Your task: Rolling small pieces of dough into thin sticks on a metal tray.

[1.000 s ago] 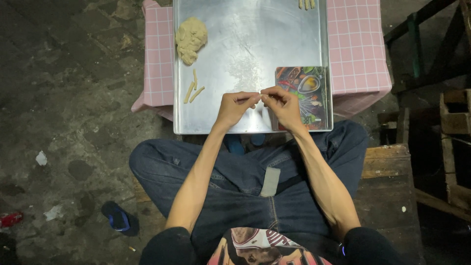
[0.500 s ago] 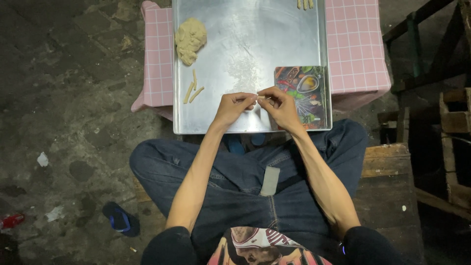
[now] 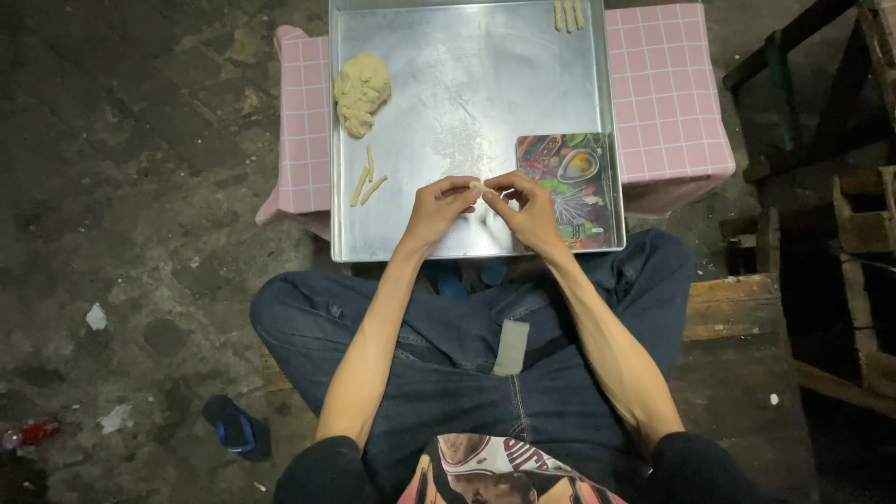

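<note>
My left hand [image 3: 437,211] and my right hand [image 3: 528,209] meet over the near edge of a large metal tray [image 3: 467,93]. Between their fingertips they pinch a small pale piece of dough [image 3: 483,189]. A bigger lump of dough [image 3: 361,90] lies at the tray's left side. Below it rest three thin dough sticks [image 3: 368,177]. More dough sticks [image 3: 568,14] sit at the tray's far right corner. A small flat scale with a colourful printed top [image 3: 570,187] lies on the tray beside my right hand.
The tray rests on a pink checked cloth [image 3: 665,93] over a low table. I sit on a wooden bench [image 3: 728,308] with my legs in jeans. A blue sandal [image 3: 235,426] lies on the dark stone floor at left. Wooden furniture [image 3: 840,187] stands at right.
Both hands stay together over the tray's near edge, fingers shifting slightly on the dough piece. Nothing else has moved.
</note>
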